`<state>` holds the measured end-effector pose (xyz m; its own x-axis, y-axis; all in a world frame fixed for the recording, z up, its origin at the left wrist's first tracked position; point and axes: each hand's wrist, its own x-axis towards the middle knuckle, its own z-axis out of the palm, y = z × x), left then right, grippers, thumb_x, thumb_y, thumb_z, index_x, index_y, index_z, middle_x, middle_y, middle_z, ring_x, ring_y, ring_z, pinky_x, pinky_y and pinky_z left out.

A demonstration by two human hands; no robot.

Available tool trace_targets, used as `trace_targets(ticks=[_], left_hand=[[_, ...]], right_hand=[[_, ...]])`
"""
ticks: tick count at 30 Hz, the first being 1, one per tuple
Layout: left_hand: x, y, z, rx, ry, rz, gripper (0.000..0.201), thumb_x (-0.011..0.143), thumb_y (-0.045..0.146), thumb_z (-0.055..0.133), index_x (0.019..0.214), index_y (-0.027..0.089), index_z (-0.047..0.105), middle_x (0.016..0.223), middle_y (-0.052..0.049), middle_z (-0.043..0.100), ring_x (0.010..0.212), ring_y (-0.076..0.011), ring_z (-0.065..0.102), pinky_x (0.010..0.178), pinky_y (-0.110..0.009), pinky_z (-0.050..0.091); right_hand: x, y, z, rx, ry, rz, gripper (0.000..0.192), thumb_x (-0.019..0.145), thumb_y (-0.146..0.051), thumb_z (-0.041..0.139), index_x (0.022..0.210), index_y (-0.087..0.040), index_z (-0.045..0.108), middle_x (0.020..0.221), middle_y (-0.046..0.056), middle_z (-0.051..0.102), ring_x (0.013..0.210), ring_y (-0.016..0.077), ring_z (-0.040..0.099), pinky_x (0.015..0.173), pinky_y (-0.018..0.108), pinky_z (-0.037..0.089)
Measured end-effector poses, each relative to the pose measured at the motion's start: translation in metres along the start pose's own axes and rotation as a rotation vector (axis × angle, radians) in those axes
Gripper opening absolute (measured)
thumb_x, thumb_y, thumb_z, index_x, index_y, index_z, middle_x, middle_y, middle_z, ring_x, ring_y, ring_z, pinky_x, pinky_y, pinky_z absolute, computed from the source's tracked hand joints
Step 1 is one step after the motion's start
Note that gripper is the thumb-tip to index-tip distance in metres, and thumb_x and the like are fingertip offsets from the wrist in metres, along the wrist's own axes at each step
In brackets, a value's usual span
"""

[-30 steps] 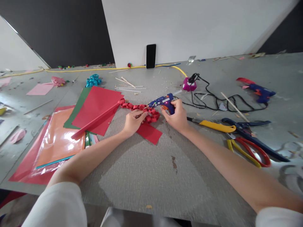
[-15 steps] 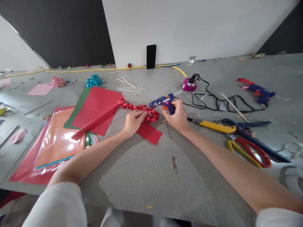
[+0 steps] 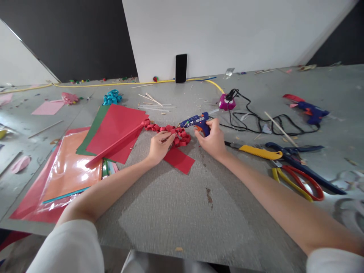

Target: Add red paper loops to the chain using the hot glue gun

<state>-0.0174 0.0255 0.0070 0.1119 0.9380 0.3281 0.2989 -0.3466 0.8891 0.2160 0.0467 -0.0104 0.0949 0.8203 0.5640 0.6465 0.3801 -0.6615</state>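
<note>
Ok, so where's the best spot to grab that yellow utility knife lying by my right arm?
Take the yellow utility knife by its yellow handle, coming from above. It lies flat and free on the table, with its dark blade end pointing toward your right hand, so keep clear of that end.

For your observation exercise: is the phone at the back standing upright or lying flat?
Upright. The phone stands on its short edge on the table, leaning against the white wall, dark face toward the camera.

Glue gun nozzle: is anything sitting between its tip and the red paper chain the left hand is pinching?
Nothing visible does. The glue gun, gripped by the right hand, points its nozzle straight at the red paper chain that the left hand holds. Only bare table lies in that short gap.
</note>
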Motion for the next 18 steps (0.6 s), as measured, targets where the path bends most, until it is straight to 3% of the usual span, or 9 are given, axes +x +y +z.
trace_targets(ticks=[6, 10, 14, 18], left_hand=[[0.0, 0.001, 0.0, -0.051, -0.002, 0.022, 0.049, 0.099, 0.054, 0.061, 0.065, 0.018, 0.063, 0.075, -0.003, 0.06, 0.072, -0.0147, 0.055, 0.071, -0.028, 0.046], [0.001, 0.002, -0.001, -0.053, -0.044, 0.061, 0.055, 0.098, 0.063, 0.058, 0.065, 0.019, 0.063, 0.077, -0.005, 0.065, 0.079, -0.0179, 0.06, 0.079, -0.031, 0.05], [0.001, -0.001, -0.001, -0.087, -0.059, 0.089, 0.05, 0.097, 0.065, 0.059, 0.085, 0.019, 0.075, 0.1, -0.01, 0.077, 0.099, -0.0233, 0.068, 0.097, -0.039, 0.053], [0.002, -0.003, -0.001, -0.102, -0.073, 0.109, 0.05, 0.096, 0.066, 0.059, 0.091, 0.021, 0.078, 0.103, -0.011, 0.079, 0.106, -0.025, 0.07, 0.105, -0.043, 0.051]], right_hand=[[0.004, 0.004, 0.001, 0.008, 0.011, 0.084, 0.041, 0.084, -0.046, 0.073, 0.105, -0.026, 0.045, 0.086, 0.001, 0.062, 0.074, 0.0229, 0.063, 0.07, 0.04, 0.051], [0.009, 0.014, 0.004, 0.117, 0.097, 0.113, 0.049, 0.087, -0.049, 0.071, 0.114, -0.024, 0.039, 0.094, 0.004, 0.064, 0.073, 0.0204, 0.063, 0.073, 0.038, 0.052], [0.015, 0.035, 0.008, 0.079, 0.18, 0.152, 0.055, 0.085, -0.052, 0.071, 0.116, -0.023, 0.036, 0.093, 0.003, 0.06, 0.074, 0.0208, 0.061, 0.08, 0.041, 0.052], [0.016, 0.057, 0.013, -0.041, 0.176, 0.204, 0.052, 0.083, -0.04, 0.067, 0.121, -0.021, 0.036, 0.096, 0.004, 0.057, 0.084, 0.0238, 0.06, 0.092, 0.049, 0.049]])
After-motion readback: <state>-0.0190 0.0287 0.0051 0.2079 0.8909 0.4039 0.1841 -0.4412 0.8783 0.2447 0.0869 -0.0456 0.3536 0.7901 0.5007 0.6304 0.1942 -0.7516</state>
